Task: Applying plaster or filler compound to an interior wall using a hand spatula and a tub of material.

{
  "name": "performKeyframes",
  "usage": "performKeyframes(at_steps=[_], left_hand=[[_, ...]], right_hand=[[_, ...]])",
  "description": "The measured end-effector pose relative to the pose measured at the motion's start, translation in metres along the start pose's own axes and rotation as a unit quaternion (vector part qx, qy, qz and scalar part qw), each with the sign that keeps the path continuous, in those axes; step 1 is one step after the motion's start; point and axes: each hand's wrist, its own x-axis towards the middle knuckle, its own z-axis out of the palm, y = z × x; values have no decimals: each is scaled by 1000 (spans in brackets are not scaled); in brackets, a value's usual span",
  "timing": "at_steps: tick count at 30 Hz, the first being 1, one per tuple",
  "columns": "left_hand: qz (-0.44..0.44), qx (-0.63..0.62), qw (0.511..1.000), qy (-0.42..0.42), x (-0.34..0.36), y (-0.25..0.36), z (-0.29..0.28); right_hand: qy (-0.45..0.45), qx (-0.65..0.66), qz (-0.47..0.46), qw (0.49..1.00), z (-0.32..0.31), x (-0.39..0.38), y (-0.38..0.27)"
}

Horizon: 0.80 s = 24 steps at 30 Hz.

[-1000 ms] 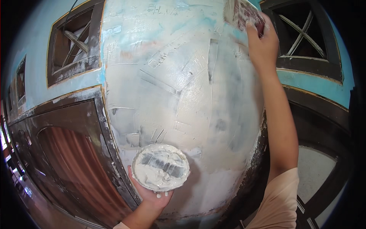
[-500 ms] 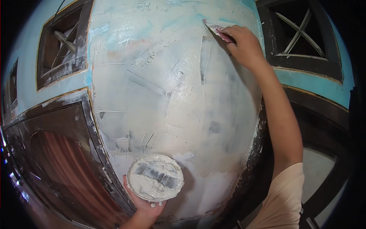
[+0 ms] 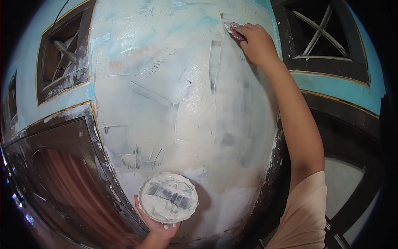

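High on the wall (image 3: 182, 124), my right hand (image 3: 259, 45) grips a small reddish spreader (image 3: 234, 32) smeared with white paste, its edge against the patchy, white-skimmed surface over pale blue paint. Low in the view, my left hand (image 3: 155, 220) supports from beneath a round container (image 3: 168, 196) of white paste with a dark streak across it. White blobs sit on the fingers below its rim.
At left are a dark window (image 3: 62, 58) and a brown door (image 3: 62, 182) with a reddish draped panel. At right are another dark window (image 3: 321, 31) with crossed bars and a dark frame (image 3: 331, 124) with a pale panel below.
My right hand and spreader moved left from the upper right corner, and the spreader turned edge-on to the wall. My left hand and the container sit lower in the view.
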Motion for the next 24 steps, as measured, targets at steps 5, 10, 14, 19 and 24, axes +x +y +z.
performKeyframes(at_steps=[5,10,14,19,24], left_hand=[[-8,-7,1000,17,-1,-6,7],[-38,-52,998,15,-12,-18,26],[-50,-68,996,15,-22,-19,32],[-39,-33,999,18,-33,-12,25],[-3,7,1000,9,-41,-7,34]], right_hand=[[-24,-13,-31,999,-7,-29,-9],[-10,14,-63,998,-11,-64,-11],[56,-21,-31,998,-30,-65,7],[133,61,9,989,-54,-35,13],[137,144,24,980,-57,-27,-13]])
